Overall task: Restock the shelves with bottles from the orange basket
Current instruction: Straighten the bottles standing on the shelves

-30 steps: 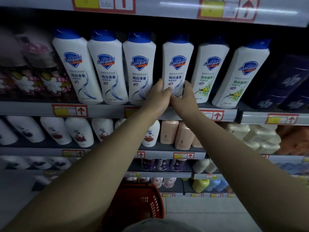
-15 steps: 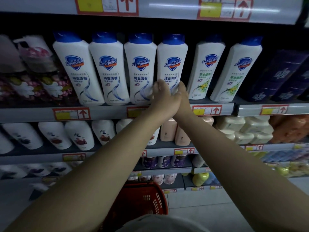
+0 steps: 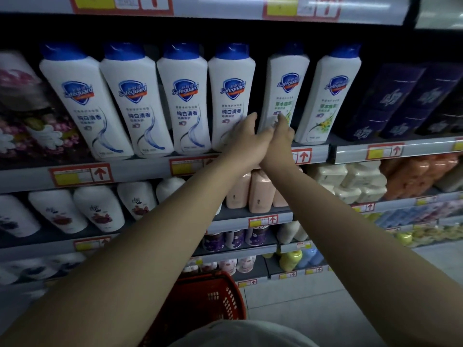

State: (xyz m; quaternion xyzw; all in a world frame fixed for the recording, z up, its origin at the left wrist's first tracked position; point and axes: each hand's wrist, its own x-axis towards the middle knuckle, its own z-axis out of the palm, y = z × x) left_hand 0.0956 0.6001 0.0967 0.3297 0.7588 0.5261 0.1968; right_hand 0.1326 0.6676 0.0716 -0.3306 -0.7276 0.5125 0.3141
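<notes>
Six white Safeguard bottles with blue caps stand in a row on the upper shelf (image 3: pixel 140 171). My left hand (image 3: pixel 246 139) is at the gap between the fourth bottle (image 3: pixel 231 78) and the fifth, green-labelled bottle (image 3: pixel 288 78), its blurred fingers against the fourth bottle's lower right. My right hand (image 3: pixel 281 134) touches the lower front of the fifth bottle, fingers pointing up. The hands are side by side, wrists touching. The orange basket (image 3: pixel 215 296) sits on the floor below my arms; its contents are hidden.
A sixth bottle (image 3: pixel 328 96) stands right of my hands, then dark purple packs (image 3: pixel 400 101). Floral pouches (image 3: pixel 27 113) fill the shelf's left end. Lower shelves hold white, peach and cream bottles. Pale floor tiles (image 3: pixel 325 309) lie right of the basket.
Both hands have shifted right, from the fourth bottle to the fifth. The fourth bottle now stands close against the third. The view has also shifted.
</notes>
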